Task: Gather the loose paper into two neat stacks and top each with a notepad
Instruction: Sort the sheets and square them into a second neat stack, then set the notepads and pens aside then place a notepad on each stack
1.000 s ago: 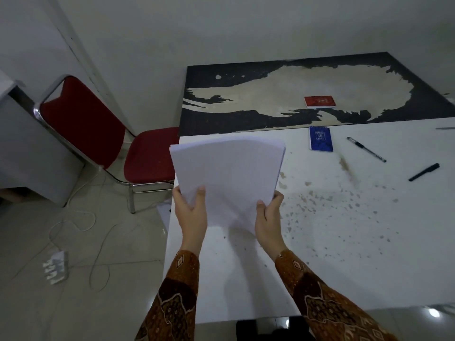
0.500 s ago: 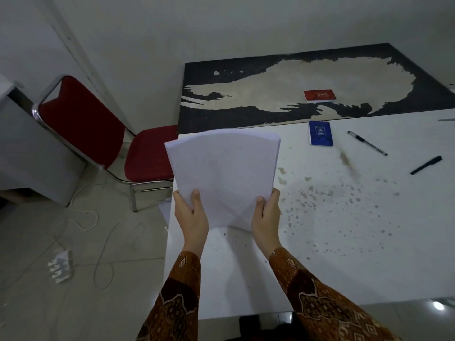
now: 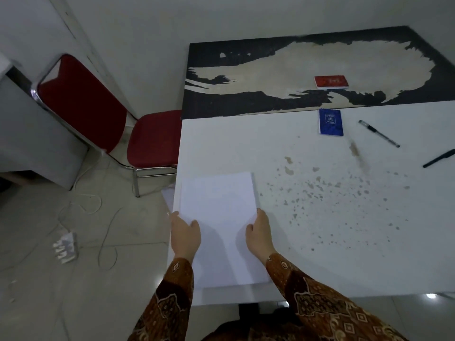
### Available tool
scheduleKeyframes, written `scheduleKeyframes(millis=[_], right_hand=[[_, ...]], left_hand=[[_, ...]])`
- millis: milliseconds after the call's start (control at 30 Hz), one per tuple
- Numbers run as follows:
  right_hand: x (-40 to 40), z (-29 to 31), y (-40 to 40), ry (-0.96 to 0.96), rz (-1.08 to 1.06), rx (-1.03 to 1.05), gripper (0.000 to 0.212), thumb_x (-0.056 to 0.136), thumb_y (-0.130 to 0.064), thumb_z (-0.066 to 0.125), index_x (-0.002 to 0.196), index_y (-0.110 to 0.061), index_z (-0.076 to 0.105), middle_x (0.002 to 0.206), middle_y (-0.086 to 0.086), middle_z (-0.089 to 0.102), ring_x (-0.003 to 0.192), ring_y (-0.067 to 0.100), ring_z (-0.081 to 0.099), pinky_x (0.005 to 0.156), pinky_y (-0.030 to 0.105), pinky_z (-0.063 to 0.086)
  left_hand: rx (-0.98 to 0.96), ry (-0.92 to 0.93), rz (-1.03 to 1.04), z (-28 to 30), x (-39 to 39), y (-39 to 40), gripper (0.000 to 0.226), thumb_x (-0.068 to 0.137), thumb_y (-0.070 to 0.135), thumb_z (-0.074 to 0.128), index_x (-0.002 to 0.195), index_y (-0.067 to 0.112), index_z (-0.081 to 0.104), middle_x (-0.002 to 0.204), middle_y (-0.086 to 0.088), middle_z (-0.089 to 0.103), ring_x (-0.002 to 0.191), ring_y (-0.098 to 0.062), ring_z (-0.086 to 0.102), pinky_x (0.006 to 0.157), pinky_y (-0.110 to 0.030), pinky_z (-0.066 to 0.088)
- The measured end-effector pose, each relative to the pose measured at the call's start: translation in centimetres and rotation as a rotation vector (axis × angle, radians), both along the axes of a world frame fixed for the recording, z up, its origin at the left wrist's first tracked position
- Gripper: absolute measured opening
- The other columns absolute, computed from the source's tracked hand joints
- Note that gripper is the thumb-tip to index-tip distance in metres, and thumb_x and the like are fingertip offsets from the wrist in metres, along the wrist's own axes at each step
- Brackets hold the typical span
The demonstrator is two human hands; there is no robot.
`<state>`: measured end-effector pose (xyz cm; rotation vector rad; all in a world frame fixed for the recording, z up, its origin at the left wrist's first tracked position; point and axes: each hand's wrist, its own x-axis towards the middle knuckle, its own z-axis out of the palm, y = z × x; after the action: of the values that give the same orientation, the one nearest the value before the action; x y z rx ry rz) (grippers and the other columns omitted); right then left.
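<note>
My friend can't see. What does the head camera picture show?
Left hand and right hand hold a white paper stack on a stained white table. Farther off lie a blue notepad, red notepad and two pens.

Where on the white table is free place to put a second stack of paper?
Bare room lies right of the paper stack, below the blue notepad: only stains there. The far right is crowded by two pens. Both hands grip the stack at the left edge.

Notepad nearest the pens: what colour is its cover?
Blue, with a small pale emblem; the head view shows it.
</note>
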<state>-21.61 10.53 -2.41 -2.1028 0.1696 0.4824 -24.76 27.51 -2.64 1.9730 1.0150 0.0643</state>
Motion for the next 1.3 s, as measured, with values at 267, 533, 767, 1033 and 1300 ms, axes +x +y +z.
scheduleKeyframes(millis=[267,533,767,1033,1300], right_hand=[[0.1,-0.2,-0.5,0.011,0.065,-0.152,0.061,0.095,-0.014,0.043,0.149,-0.006,0.015,0.144,0.014,0.031,0.131,0.03,0.027,0.107,0.038,0.031],[-0.1,-0.1,-0.8,0.05,0.166,-0.094,0.059,0.097,-0.018,0.04,0.15,-0.007,0.016,0.155,0.008,0.022,0.142,0.028,0.018,0.116,0.036,0.02],[0.2,-0.3,-1.6,0.121,0.125,0.017,0.05,0.096,-0.02,0.044,0.144,-0.01,0.034,0.155,0.01,0.023,0.141,0.025,0.024,0.117,0.04,0.022],[6.2,2.7,-8.0,0.004,0.107,0.149,0.034,0.096,-0.019,0.048,0.13,-0.019,0.05,0.133,-0.004,0.046,0.123,0.009,0.04,0.1,0.023,0.033],[18.9,3.4,-21.8,-0.133,0.011,0.129,0.019,0.094,-0.011,0.053,0.11,-0.016,0.061,0.107,0.0,0.063,0.101,0.014,0.059,0.076,0.012,0.044]], left_hand=[[0.256,0.196,-0.082,-0.2,-0.5,-1.6,0.064,0.092,0.017,0.054,0.147,0.001,0.026,0.137,-0.022,0.041,0.125,-0.037,0.037,0.102,-0.045,0.036],[0.315,0.245,-0.153,0.1,-0.5,-1.9,0.056,0.092,0.017,0.051,0.144,0.006,0.033,0.139,-0.019,0.043,0.129,-0.033,0.034,0.097,-0.043,0.04],[0.179,0.243,-0.078,0.7,0.4,-1.8,0.056,0.093,0.029,0.053,0.143,0.01,0.036,0.143,-0.019,0.038,0.132,-0.036,0.031,0.104,-0.046,0.033],[0.201,-0.072,-0.243,2.5,7.0,-8.0,0.046,0.094,0.025,0.054,0.138,0.015,0.045,0.152,-0.014,0.031,0.144,-0.028,0.018,0.116,-0.04,0.019],[0.19,-0.285,-0.544,3.5,20.4,-20.0,0.038,0.092,0.031,0.051,0.127,0.015,0.054,0.122,-0.004,0.057,0.116,-0.022,0.052,0.099,-0.037,0.042]])
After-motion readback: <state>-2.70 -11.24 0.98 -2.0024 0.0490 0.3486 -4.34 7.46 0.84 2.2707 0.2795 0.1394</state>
